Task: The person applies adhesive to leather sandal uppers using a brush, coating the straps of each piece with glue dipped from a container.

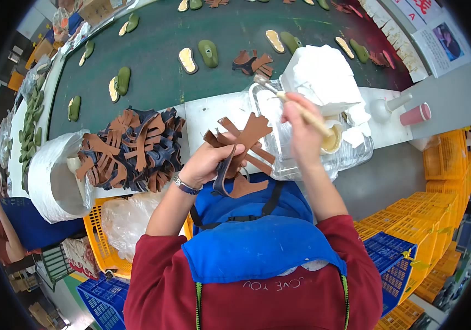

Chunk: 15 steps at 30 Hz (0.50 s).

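In the head view my left hand (207, 160) is closed on a brown and dark blue strapped sandal upper (252, 132), held over the front of my apron. My right hand (303, 125) grips a brush (312, 117) by its pale wooden handle; the bristles point up and left, apart from the upper. Just right of that hand is a bowl of pale yellowish liquid (332, 137) on a plastic-covered tray (356, 156). A large heap of similar uppers (136, 144) lies to the left of my left hand.
Ahead, a green conveyor belt (158, 33) carries green soles, pale insoles and uppers. White paper (321, 77) stands behind the bowl. A pink cup (415, 114) is at right, a plastic-wrapped roll (54, 179) at left. Yellow crates (444, 157) line the right. Another person's arm (7, 225) shows far left.
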{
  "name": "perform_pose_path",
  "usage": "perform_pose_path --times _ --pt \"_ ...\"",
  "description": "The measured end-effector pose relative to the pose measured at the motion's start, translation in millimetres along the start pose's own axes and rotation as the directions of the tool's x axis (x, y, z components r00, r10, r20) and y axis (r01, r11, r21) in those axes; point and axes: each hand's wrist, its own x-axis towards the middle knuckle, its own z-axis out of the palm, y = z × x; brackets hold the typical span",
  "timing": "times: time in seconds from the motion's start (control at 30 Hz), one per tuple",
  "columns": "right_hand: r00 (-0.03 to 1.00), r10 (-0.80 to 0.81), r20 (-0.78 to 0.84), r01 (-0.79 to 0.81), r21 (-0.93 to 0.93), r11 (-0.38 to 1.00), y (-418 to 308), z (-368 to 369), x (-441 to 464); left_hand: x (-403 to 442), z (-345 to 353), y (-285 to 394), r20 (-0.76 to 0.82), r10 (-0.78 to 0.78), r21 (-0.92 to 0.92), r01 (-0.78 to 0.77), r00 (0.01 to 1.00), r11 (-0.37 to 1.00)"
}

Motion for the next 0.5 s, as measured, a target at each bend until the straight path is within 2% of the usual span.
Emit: perform_pose_path --times 0.07,0.13,0.23,0.3,0.4,0.5 --pt "1.0 0.004 -0.011 -0.004 0.0 1.0 -12 -14 11 -6 7 5 -0.047 0.05 -0.056 -0.052 0.998 0.997" --pt "1.0 0.027 0.003 -0.027 -0.017 0.999 -25 -22 18 -9 1 8 -0.043 0.019 -0.005 -0.02 0.999 1.0" --pt "0.99 0.044 0.137 -0.033 -0.084 0.996 -38 -25 23 -9 3 5 -0.041 0.024 -0.002 -0.024 0.999 1.0" --pt "0.981 0.015 0.191 0.018 -0.172 0.985 -43 -17 22 -8 4 3 -0.028 0.027 -0.013 -0.027 0.999 1.0" --pt "0.956 0.003 0.295 0.071 -0.24 0.968 -38 -12 23 -11 8 8 0.058 0.054 -0.021 -0.052 0.997 0.998" --pt "0.934 0.005 0.357 0.121 -0.331 0.936 -42 -8 22 -12 8 5 -0.016 0.064 -0.063 -0.065 0.998 0.996"
